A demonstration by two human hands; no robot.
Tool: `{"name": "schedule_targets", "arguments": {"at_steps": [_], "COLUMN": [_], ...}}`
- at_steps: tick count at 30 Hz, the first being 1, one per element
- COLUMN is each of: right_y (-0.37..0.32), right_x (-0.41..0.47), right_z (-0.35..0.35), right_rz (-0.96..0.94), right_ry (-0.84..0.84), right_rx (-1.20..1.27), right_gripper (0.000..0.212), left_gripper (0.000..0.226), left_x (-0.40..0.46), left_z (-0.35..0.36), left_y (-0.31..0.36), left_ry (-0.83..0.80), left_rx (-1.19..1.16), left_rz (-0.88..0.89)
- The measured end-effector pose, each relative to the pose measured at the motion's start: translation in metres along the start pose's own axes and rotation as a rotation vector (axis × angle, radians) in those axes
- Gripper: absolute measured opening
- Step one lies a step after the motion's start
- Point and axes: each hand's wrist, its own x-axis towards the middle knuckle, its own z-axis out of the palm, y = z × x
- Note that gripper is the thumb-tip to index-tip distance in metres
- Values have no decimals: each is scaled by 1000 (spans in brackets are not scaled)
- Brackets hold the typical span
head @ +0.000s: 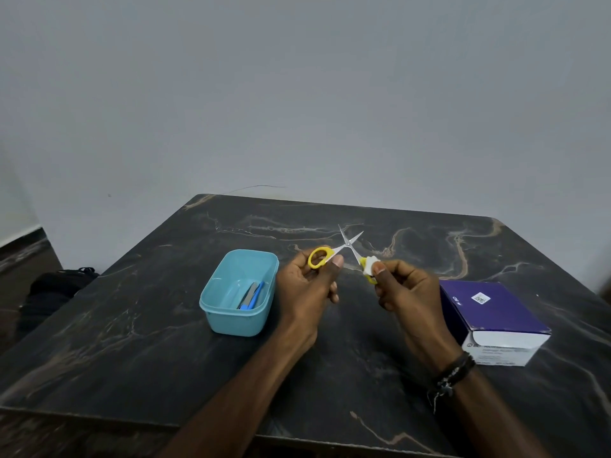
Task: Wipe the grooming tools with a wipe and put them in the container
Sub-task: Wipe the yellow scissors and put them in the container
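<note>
Right hand [401, 289], left hand [309, 284] hold open scissors [347, 246] mid-table, beside container [215, 312]

I saw a dark marbled worktop [148, 342] with pale veins, its far edge against a grey wall. A light blue container [216, 320] sat on it left of centre. A purple and white box [496, 320] lay on it near the right edge, well apart from the container.
</note>
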Motion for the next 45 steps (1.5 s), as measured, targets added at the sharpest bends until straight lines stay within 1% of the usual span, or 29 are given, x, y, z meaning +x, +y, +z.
{"name": "schedule_targets", "arguments": {"at_steps": [3, 6, 9, 12, 17, 20, 22, 23, 27, 30, 33, 35, 38, 45], "right_y": [0, -1, -1, -2, -3, -2, 0, 1, 5, 6, 6, 7, 6, 6], "right_x": [-2, -3, -5, -5, -5, -5, -4, -3, 5, 9, 8, 7, 7, 5], "right_z": [1, 2, 4, 3, -1, -1, 0, 1, -6, -8, -7, -6, -6, -6], "right_rz": [-12, -12, -3, -11, -8, -13, -30, -35, -58, -93, -97, -96, -111, -109], "right_ry": [-72, -119, -179, -226, -305, -344, -309, -255, 48, 159, 150, 117, 93, 99], "right_rx": [-22, -22, -18, -60, -124, -145, -152, -139, -49, 4, -28, -46, -53, -49], "right_gripper": [16, 16, 17, 18, 17, 16, 16, 16, 13, 12, 12, 12, 12, 11], "left_gripper": [18, 14, 10, 3, 6, 10, 11, 11, 9, 6, 8, 7, 6, 4], "left_x": [-1, -1, -1, -2, -1, 0, -1, -2, -4, -7, -12, -14, -13, -11], "left_z": [1, 2, 4, 4, 4, 4, 3, 3, 1, 2, 4, 4, 2, 0], "left_y": [0, 2, 3, 5, 4, 4, 5, 6, 7, 7, 8, 9, 7, 3], "left_ry": [-22, 29, 79, 79, 107, 100, 61, 46, 15, -67, -170, -204, -213, -217], "left_rx": [-87, -159, -154, -151, -99, -110, -138, -146, -94, -39, 2, 17, 27, 72], "left_rz": [-48, -49, 9, 37, 39, 31, 32, 35, 47, 28, 4, -2, 13, 45]}}
